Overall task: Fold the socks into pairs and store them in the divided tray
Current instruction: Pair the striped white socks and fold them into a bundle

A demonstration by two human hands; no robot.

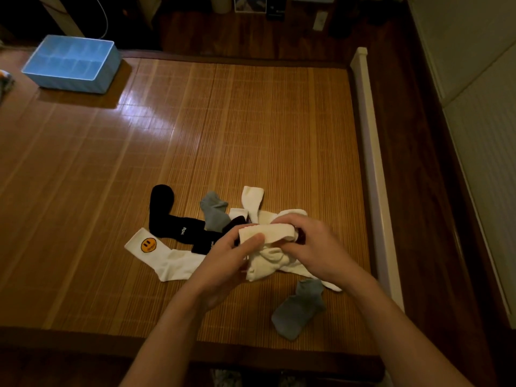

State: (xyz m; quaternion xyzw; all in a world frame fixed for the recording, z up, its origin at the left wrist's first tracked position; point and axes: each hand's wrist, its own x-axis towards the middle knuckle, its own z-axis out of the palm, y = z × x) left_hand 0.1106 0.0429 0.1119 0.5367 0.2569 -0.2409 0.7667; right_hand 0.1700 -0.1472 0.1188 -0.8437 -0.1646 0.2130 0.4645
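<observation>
Both left hand [223,259] and right hand [317,245] fingers curl round soft cream sock roll [265,233], slatted bamboo mat [251,135]

On the right hand [312,244], the fingertips are buried in the cream sock bundle [268,251]. The left hand [223,261] covers the near end of the black sock [167,219] — its white lettering is too small to read. At ten o'clock a patterned thing [5,79] is cut off by the edge.

A glossy bamboo mat [251,129] is edged on the right by a pale rail [371,163], dark wooden floor [251,32] beyond.
</observation>
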